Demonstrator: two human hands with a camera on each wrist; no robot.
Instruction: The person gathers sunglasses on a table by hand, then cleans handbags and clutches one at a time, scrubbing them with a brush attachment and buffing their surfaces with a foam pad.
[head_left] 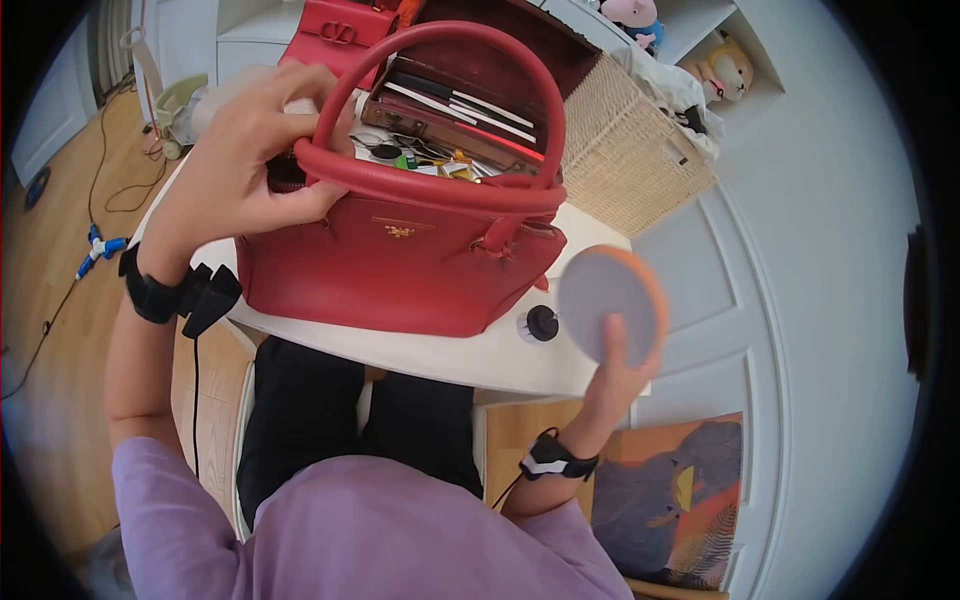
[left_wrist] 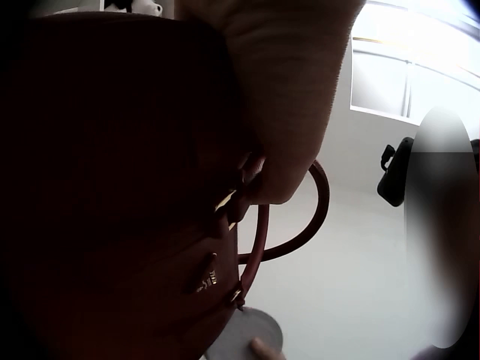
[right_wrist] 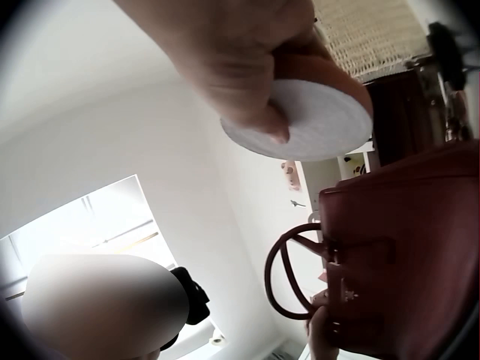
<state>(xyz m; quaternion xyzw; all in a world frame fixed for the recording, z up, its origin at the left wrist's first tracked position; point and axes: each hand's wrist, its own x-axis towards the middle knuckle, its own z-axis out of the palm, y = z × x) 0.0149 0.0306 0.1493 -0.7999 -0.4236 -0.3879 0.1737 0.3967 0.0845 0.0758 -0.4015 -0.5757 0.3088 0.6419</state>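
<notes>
A red leather handbag [head_left: 400, 275] stands on the white table, its two rounded handles raised and a gold emblem on its front. My left hand [head_left: 240, 155] grips the bag's upper left side by the handle, thumb along the front. In the left wrist view the bag is very dark and hides the fingertips. At the right, my right hand [head_left: 615, 390] holds a round pad [head_left: 592, 285] up beside the bag, thumb across its grey face. An orange layer shows along the pad's edge in the right wrist view too.
A small black-topped object [head_left: 542, 323] sits near the table's front edge [head_left: 480, 365]. Behind the handbag, an opened brown case [head_left: 455, 125] holds pens and small items. A smaller red bag [head_left: 330, 40] and a woven basket [head_left: 635, 140] stand farther back.
</notes>
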